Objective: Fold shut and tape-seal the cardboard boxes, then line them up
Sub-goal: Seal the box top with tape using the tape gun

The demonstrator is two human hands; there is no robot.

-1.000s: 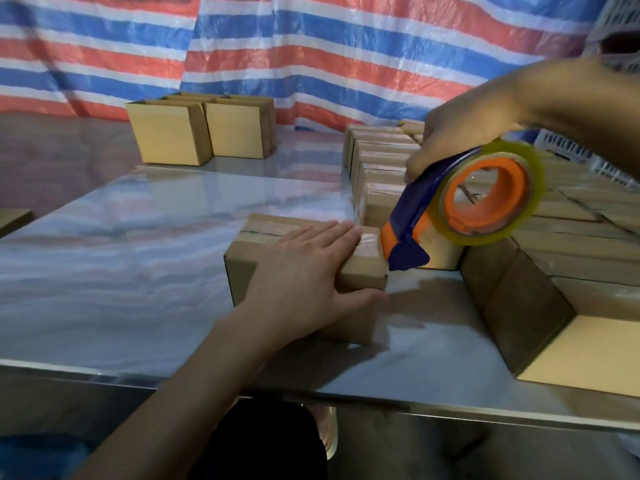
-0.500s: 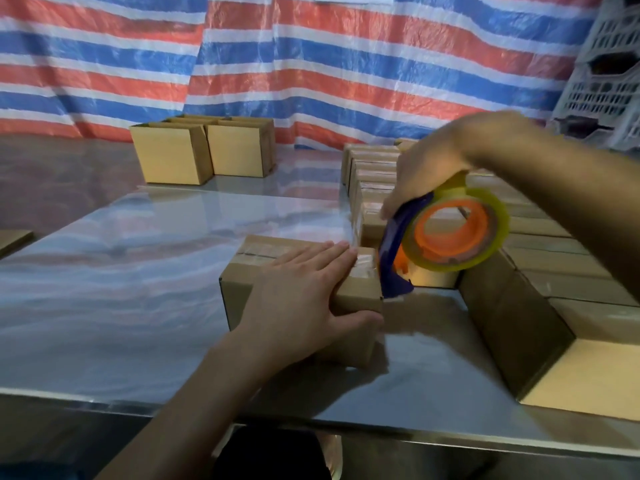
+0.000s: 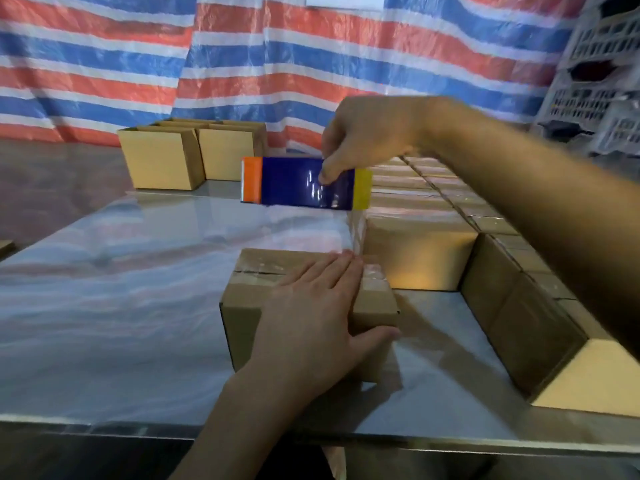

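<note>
Up from the box's right end since a moment ago, the right hand (image 3: pixel 367 140) now holds the tape dispenser (image 3: pixel 298 183) above the middle of the frame, its blue back turned to the camera, orange at its left end and the yellow roll at its right.

Nearest, at lower centre, the left hand (image 3: pixel 311 317) lies flat on the cardboard box (image 3: pixel 249 299), as before. Its fingers are straight and close together across the taped top, and the thumb hooks over the near right edge. This box stands on the glossy worktop (image 3: pixel 121 289), close to the front edge, with clear tape showing along its top seam left of the fingers.

Just right of it, rows of sealed boxes (image 3: pixel 433 202) run from the lower right corner back toward the centre, apart from the held box.

Higher up, the right hand's fingers and thumb curl round the dispenser, well above the box and clear of the left hand. A faint clear strip seems to hang from the roll toward the box's far right corner.

Farther back, at upper left, two open boxes (image 3: pixel 162 157) stand side by side. Behind everything hangs a red, white and blue striped tarp (image 3: pixel 242 64), with pale crates (image 3: pixel 595 81) at upper right.
</note>
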